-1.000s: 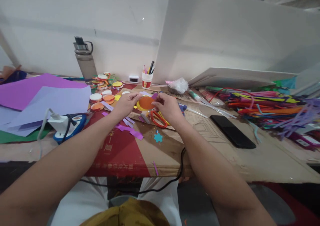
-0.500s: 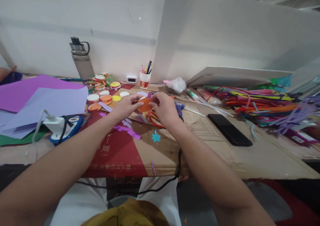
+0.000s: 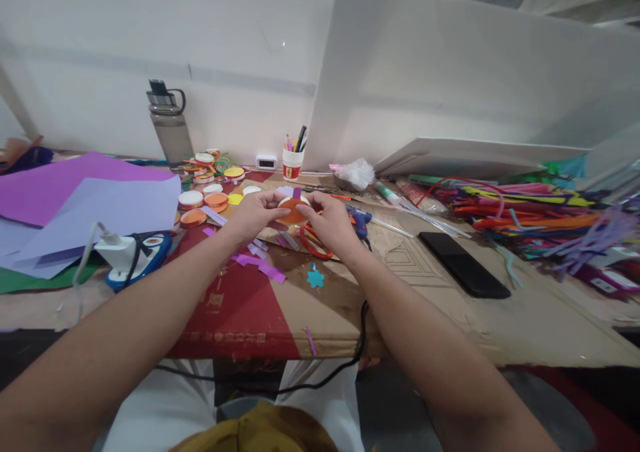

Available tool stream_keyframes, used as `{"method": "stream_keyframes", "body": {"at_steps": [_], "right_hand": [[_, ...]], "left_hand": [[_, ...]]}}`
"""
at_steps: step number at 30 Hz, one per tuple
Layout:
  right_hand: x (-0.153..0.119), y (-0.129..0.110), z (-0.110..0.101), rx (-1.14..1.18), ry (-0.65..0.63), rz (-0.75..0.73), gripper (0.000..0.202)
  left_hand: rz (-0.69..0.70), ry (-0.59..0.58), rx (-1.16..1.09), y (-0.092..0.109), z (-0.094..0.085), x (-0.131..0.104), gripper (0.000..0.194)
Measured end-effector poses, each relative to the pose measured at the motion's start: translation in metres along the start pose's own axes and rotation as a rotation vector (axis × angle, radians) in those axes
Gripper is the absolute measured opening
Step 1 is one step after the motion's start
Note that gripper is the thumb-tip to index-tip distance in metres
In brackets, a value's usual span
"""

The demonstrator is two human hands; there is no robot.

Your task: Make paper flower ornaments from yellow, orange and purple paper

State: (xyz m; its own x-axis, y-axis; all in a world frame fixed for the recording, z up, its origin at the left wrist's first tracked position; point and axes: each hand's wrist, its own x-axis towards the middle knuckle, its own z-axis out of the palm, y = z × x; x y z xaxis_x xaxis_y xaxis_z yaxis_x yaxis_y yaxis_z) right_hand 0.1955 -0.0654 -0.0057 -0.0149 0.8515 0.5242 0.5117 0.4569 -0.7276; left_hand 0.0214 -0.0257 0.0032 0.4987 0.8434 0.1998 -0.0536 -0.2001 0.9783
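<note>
An orange paper disc [image 3: 293, 213] with a white rim is held between both hands over the table. My left hand [image 3: 257, 215] pinches its left side, and my right hand [image 3: 327, 220] grips its right side with the thumb on the orange face. A purple strip [image 3: 297, 193] stands up at the disc's top edge. Below the hands lie orange-handled scissors [image 3: 316, 244], purple paper scraps [image 3: 270, 271] and a blue star-shaped piece [image 3: 315, 278]. The blue glue gun [image 3: 361, 222] is right of my right hand, partly hidden.
Round coloured pieces [image 3: 216, 202] and purple paper sheets [image 3: 107, 205] are at the left, near a power strip [image 3: 145, 259] and a bottle [image 3: 171, 135]. A paper cup of pens [image 3: 293, 164] stands at the back. Rightward lie a phone [image 3: 464, 264] and coloured pipe cleaners [image 3: 530, 209].
The disc has tilted in my fingers, and the purple strip now shows more plainly at its top. My right fingers have shifted around the edge. The whole view has moved slightly.
</note>
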Motion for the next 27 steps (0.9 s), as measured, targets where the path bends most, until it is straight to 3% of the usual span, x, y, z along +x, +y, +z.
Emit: {"method": "stream_keyframes", "body": {"at_steps": [3,9,22,27], "right_hand": [[0.0012,0.0016,0.0010,0.066,0.000,0.034,0.014],[0.0023,0.0022,0.0006,0.156,0.001,0.118,0.016],[0.0001,-0.0001,0.0028,0.135,0.000,0.054,0.021],[-0.0003,-0.0044,-0.0004,0.102,0.005,0.065,0.019]], "left_hand": [[-0.028,0.000,-0.038,-0.0023,0.0006,-0.0002,0.037],[-0.044,-0.121,-0.115,0.0002,0.0017,-0.0020,0.037],[0.007,0.005,-0.009,0.0032,0.0064,-0.0054,0.030],[-0.009,-0.012,0.010,0.0050,0.0086,-0.0065,0.029]]}}
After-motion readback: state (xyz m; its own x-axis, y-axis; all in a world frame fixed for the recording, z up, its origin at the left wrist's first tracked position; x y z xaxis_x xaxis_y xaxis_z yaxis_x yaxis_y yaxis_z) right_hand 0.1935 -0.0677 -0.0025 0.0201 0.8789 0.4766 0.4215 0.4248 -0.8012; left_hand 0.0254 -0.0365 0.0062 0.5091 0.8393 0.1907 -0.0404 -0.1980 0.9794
